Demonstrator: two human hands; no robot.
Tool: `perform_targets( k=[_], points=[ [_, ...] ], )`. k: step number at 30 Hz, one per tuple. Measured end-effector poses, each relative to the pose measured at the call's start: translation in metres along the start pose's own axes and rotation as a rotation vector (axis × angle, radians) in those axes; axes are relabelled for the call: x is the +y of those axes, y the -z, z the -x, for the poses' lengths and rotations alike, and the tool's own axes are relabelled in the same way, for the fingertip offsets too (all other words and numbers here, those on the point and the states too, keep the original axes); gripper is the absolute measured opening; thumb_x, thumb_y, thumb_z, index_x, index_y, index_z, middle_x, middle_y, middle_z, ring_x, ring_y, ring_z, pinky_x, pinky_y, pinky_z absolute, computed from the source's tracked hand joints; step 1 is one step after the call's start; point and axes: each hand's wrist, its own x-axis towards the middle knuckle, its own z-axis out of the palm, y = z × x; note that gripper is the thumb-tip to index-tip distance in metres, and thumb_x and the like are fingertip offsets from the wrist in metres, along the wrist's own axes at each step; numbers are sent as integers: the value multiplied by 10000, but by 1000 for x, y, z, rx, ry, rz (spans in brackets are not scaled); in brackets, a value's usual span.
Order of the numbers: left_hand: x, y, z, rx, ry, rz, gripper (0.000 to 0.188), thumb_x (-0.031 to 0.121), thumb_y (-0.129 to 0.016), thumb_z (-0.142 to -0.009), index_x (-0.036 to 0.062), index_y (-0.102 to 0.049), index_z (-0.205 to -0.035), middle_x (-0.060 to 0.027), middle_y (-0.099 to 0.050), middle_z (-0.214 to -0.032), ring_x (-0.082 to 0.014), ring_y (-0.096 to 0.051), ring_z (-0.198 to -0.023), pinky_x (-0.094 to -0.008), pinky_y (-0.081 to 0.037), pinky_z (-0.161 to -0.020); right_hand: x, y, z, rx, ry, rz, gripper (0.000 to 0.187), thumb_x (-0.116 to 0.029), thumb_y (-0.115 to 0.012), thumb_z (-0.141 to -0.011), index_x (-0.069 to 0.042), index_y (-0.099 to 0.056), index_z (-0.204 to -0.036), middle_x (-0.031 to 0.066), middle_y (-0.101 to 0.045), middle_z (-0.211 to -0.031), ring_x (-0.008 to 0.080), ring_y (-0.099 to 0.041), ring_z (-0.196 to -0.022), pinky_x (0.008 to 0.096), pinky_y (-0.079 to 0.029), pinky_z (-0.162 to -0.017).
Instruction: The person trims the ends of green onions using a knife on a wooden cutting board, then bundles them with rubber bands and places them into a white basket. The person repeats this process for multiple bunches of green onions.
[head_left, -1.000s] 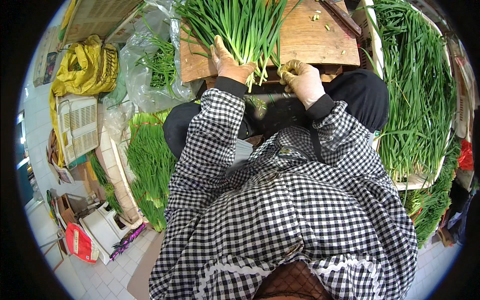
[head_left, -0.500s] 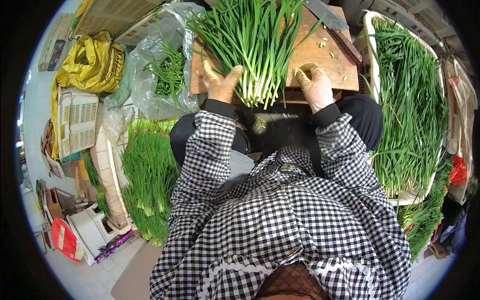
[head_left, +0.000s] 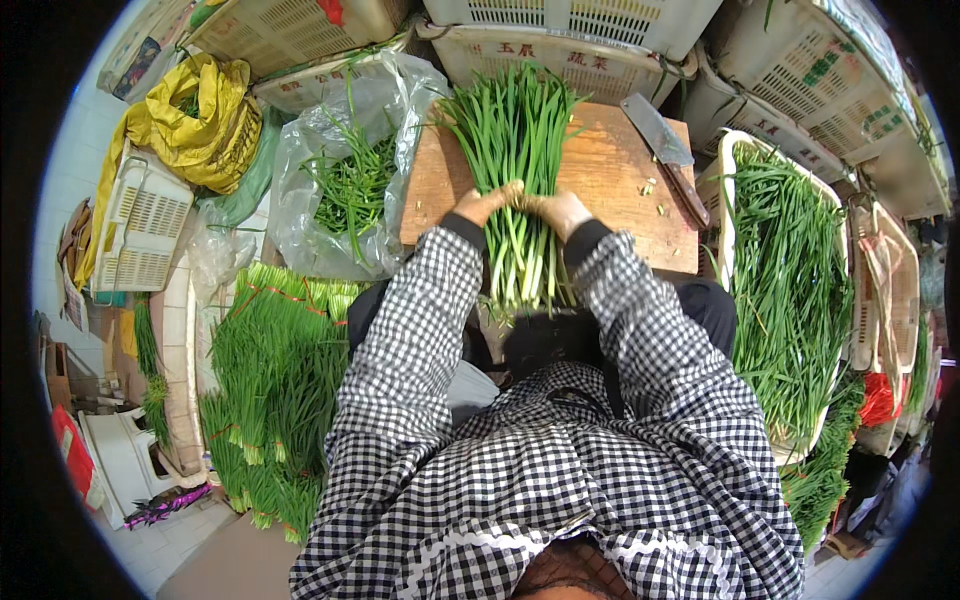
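A bunch of garlic chives (head_left: 512, 135) lies on a wooden board (head_left: 615, 150), leaves pointing away and pale stalk ends hanging over the near edge. From the left, my left hand (head_left: 486, 204) closes round the bunch at mid-length. My right hand (head_left: 558, 210) grips it from the right, the fingers of both hands meeting on top. Both hands wear thin, stained gloves. The undersides of the grip are hidden. To the right on the board rests a cleaver (head_left: 656, 132) with a brown handle, small cut bits beside it.
Left of the board is a clear plastic bag (head_left: 290, 205) holding loose greens. Tied chive bundles (head_left: 275, 370) are stacked nearer on the left. A white basket (head_left: 727, 250) full of chives stands at right. Plastic crates (head_left: 590, 65) line the back; a yellow bag (head_left: 200, 120) sits far left.
My hands have come together from either side and closed round the chives. The leaves are drawn into a tighter bunch. The view has tilted up, showing more crates behind.
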Motion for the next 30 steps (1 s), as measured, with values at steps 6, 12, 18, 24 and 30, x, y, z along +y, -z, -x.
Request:
perform_targets(
  k=[6,12,18,24,30],
  points=[
    [-36,-37,64,-128,-102,388,1017,349,-792,-633,-117,-204,-1320,-249,-467,-1227,-274,-463,-1134,-367,-382,-980,-18,-6,108,-69,77,-507,550,-59,-735,-754,15,-432,-1207,119,-616,-1037,185,-597,-932,306,-523,-775],
    [45,-46,111,-16,-765,187,402,199,-725,-793,-15,-560,-1090,-90,-616,-1042,-158,-591,-903,-293,-498,-771,-89,14,123,84,560,-330,761,-206,-793,-687,1,-377,-1289,142,-552,-1154,203,-543,-1040,328,-453,-903],
    [74,-47,55,-58,-927,411,543,64,-790,-697,10,-526,-1168,-67,-596,-1083,-161,-578,-909,-303,-492,-838,-111,42,88,147,893,-219,847,-115,-808,-638,-30,-342,-1340,162,-517,-1238,223,-495,-1133,327,-398,-972],
    [82,-55,54,258,-748,-125,539,177,-734,-781,28,-479,-1232,-95,-557,-1167,-200,-562,-991,-313,-489,-872,-86,46,54,229,802,-73,608,-21,-718,-639,20,-479,-1197,155,-600,-1103,212,-559,-1025,293,-448,-881],
    [102,9,14,-317,-120,197,485,287,-671,-837,16,-512,-1207,-96,-596,-1114,-209,-581,-990,-307,-472,-863,-126,36,55,76,183,23,559,-250,-801,-593,76,-587,-994,218,-653,-913,285,-655,-807,354,-525,-717]
  ],
)
